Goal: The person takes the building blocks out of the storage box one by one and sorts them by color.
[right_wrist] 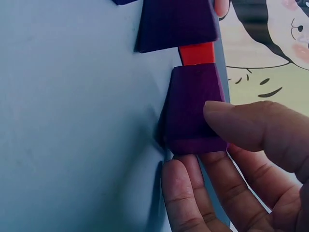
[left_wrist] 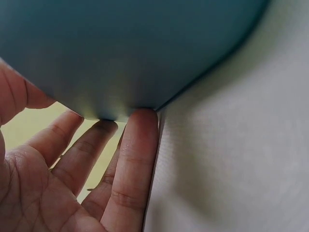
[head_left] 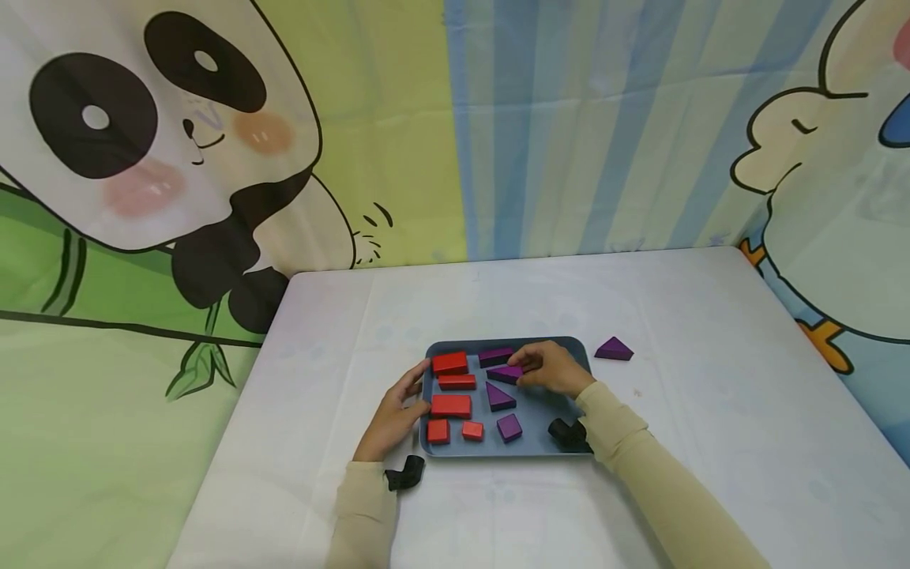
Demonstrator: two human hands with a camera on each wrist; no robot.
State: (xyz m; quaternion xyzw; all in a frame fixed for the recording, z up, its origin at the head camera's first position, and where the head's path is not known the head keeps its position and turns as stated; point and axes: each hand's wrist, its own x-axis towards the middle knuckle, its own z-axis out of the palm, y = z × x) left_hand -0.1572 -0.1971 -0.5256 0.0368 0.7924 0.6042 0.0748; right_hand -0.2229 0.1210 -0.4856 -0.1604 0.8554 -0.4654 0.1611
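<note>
A blue-grey tray [head_left: 547, 399] lies on the table with red and purple blocks in it. My right hand [head_left: 550, 369] pinches a purple triangular block [head_left: 505, 374] over the tray's upper middle. In the right wrist view the thumb lies on top of this purple block [right_wrist: 195, 108], with fingers beneath its near end. Around it in the tray are a purple bar [head_left: 495, 357], another purple triangle [head_left: 500, 397] and a purple cube [head_left: 509, 427]. My left hand [head_left: 393, 411] touches the tray's left side with spread, fairly straight fingers [left_wrist: 137, 159].
Several red blocks [head_left: 451, 406] sit along the tray's left part. One more purple triangular block [head_left: 614, 349] lies on the white table [head_left: 675, 308], to the right outside the tray. A cartoon-printed curtain [head_left: 398, 118] hangs behind the table.
</note>
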